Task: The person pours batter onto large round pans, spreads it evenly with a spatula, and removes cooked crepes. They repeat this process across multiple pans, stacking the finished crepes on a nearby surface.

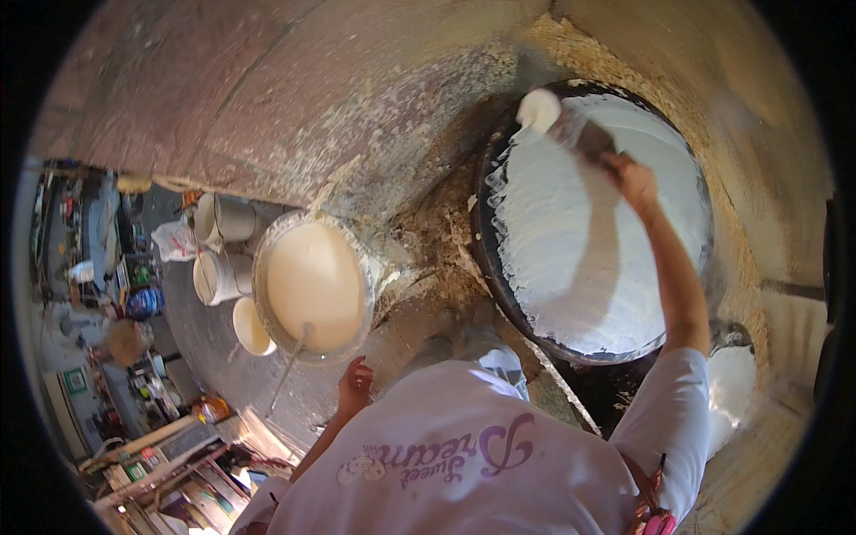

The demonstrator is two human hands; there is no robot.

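Observation:
My right hand (pixel 632 180) grips a dark, flat scraper (pixel 594 142), blurred, over the far part of a large round griddle. A white lump of batter (pixel 539 111) shows just left of the scraper; whether it clings to the tool I cannot tell. A wide layer of white batter (pixel 568 234) covers most of the griddle, ragged along its left side, inside the black rim (pixel 483 234). My left hand (pixel 356 381) hangs empty beside my body, fingers loosely bent, near a large tub (pixel 369 294) of cream-coloured liquid batter (pixel 314 281). A long-handled ladle (pixel 289 378) leans out of the tub.
Two white buckets (pixel 227 217) and a pale yellow bowl (pixel 253 328) stand beyond the tub. A batter-splashed wall (pixel 281 114) rises behind. Right of the griddle is a pale container (pixel 731 384). Cluttered shelves (pixel 127 394) line the far left.

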